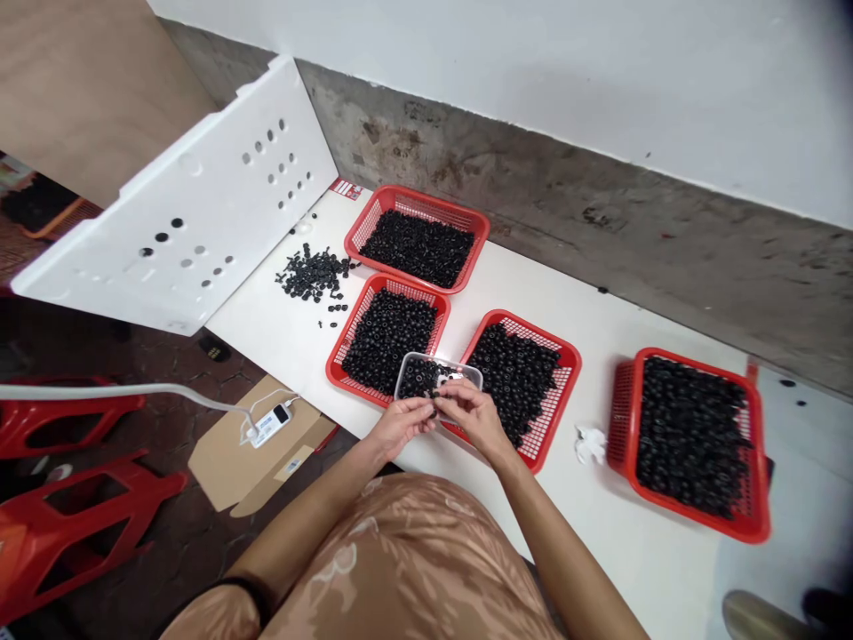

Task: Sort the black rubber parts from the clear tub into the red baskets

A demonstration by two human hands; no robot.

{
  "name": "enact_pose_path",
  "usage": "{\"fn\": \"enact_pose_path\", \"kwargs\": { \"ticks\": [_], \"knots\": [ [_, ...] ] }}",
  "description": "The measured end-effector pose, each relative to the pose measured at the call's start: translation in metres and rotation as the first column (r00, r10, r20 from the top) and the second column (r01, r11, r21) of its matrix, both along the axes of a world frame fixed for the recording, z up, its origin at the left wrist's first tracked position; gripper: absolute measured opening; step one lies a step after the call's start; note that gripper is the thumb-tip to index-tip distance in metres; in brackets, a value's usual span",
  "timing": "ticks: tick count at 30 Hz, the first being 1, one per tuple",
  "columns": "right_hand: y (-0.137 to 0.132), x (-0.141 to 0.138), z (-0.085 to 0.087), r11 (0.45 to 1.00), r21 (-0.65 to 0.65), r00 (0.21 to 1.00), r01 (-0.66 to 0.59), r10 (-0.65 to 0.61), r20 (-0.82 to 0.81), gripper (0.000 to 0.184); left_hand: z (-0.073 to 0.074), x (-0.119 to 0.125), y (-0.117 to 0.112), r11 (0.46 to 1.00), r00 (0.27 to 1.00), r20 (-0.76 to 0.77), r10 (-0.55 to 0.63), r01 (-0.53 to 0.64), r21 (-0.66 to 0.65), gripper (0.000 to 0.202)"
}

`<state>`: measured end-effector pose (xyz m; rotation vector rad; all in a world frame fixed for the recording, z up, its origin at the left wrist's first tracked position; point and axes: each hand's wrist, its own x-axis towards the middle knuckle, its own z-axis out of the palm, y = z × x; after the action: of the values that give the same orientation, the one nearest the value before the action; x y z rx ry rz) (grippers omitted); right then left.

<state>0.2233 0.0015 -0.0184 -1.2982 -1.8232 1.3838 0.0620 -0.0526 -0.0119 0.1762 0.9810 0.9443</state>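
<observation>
My left hand [402, 421] and my right hand [470, 411] meet at the near rim of a small clear plastic tub [409, 368] that holds black rings. Both hands have their fingers pinched together on a small black ring [434, 406] between them. The tub rests across two red baskets [342, 342] [558, 411], each heaped with black rings. The hands hover over the white table's [600, 320] front edge.
Two more red baskets of black rings stand at the back [363, 224] and far right [756, 444]. Loose rings [312, 274] lie left of them. A white perforated panel [193, 204] leans at left. A crumpled white scrap [589, 442] lies mid-table. Red stools [73, 516], cardboard and a power strip [270, 425] sit on the floor.
</observation>
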Motion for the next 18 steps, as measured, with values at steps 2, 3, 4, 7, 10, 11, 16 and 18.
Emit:
{"fn": "enact_pose_path", "kwargs": {
  "ticks": [2,3,4,7,10,11,16,18],
  "knots": [
    [-0.009,0.004,0.011,1.0,0.011,0.99,0.026,-0.024,-0.139,0.022,-0.001,0.003,0.003,1.0,0.999,0.031,-0.01,0.009,0.019,0.028],
    [-0.013,0.006,0.016,0.999,0.016,0.988,0.028,-0.025,-0.152,0.02,0.0,0.004,0.005,0.999,0.999,0.044,-0.023,0.021,0.029,0.028],
    [-0.015,0.008,0.02,0.999,0.024,0.989,0.024,-0.02,-0.145,0.02,0.0,0.005,0.006,0.999,0.998,0.052,-0.038,0.036,0.038,0.027],
    [-0.018,0.015,0.032,0.994,0.11,0.995,0.003,0.007,-0.095,0.02,0.005,0.007,0.008,0.995,0.995,0.048,-0.085,0.082,0.063,0.027],
    [-0.017,0.021,0.042,0.968,0.245,0.997,-0.058,0.068,-0.033,0.022,0.01,0.009,0.009,0.989,0.994,0.013,-0.11,0.108,0.097,0.028],
    [-0.017,0.023,0.044,0.959,0.273,0.996,-0.078,0.086,-0.016,0.023,0.011,0.01,0.009,0.987,0.993,-0.005,-0.116,0.116,0.107,0.028],
    [-0.019,0.025,0.049,0.944,0.313,0.995,-0.102,0.096,0.034,0.026,0.018,0.013,0.009,0.972,0.979,-0.163,-0.125,0.153,0.178,0.028],
    [-0.02,0.025,0.049,0.942,0.316,0.994,-0.109,0.101,0.041,0.027,0.02,0.013,0.009,0.962,0.965,-0.234,-0.122,0.173,0.213,0.027]
  ]
}}
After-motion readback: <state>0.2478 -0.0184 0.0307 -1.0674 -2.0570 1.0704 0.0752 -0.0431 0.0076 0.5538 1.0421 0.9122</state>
